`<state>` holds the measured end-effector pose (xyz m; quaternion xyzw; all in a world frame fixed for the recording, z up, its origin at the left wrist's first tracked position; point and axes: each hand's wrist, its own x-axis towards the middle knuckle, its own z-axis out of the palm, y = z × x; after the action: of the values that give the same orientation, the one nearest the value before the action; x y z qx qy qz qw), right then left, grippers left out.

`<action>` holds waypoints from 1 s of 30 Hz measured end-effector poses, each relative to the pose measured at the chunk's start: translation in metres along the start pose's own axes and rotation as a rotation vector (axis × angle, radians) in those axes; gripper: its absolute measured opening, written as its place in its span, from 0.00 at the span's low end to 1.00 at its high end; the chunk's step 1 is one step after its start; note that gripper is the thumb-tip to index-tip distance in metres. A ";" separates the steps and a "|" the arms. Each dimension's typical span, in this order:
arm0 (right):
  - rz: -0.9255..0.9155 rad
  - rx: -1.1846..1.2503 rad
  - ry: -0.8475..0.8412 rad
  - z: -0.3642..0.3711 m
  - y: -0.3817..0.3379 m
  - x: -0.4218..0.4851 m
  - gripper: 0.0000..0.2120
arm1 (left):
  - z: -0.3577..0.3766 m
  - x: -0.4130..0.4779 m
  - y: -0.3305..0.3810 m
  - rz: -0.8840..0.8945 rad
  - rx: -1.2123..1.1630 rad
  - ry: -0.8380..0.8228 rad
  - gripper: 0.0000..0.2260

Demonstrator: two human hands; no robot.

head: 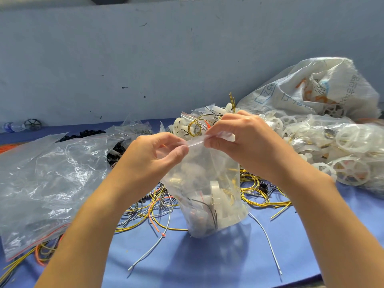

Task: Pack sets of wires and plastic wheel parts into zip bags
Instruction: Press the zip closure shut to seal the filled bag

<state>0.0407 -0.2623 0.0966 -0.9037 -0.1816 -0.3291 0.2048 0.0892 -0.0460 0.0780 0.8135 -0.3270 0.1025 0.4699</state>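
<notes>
While left hand (153, 154) pinches zip bag (204, 169), contents (216, 196) blur.

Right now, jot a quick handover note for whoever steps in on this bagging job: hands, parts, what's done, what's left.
Both the left hand and right hand pinch the top strip of one zip bag, held upright.
It holds wires and white plastic parts; I cannot tell whether its zip is shut.
Around it lie loose wires; wheel parts are piled on the right, clear zip bags on the left.
Left: finish the seal, then pack more sets.
</notes>
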 end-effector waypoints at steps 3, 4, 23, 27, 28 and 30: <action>-0.002 0.019 -0.007 0.000 0.000 0.000 0.06 | -0.001 -0.001 0.000 0.014 0.013 0.021 0.03; -0.005 0.023 -0.010 0.000 0.000 0.000 0.06 | -0.001 -0.001 0.000 0.009 0.015 0.019 0.02; -0.006 0.163 0.016 -0.001 -0.001 0.000 0.02 | 0.001 0.002 0.015 0.132 0.237 0.022 0.05; 0.041 0.268 0.042 0.002 0.004 -0.001 0.04 | -0.003 0.002 0.013 0.133 0.215 0.050 0.03; 0.070 0.285 0.044 0.001 0.007 -0.002 0.05 | -0.004 0.001 0.012 0.119 0.196 0.050 0.03; 0.113 0.348 0.053 0.000 0.010 -0.003 0.03 | -0.005 0.000 0.012 0.097 0.160 0.042 0.03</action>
<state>0.0434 -0.2710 0.0920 -0.8545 -0.1792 -0.3044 0.3808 0.0822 -0.0463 0.0888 0.8292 -0.3468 0.1679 0.4048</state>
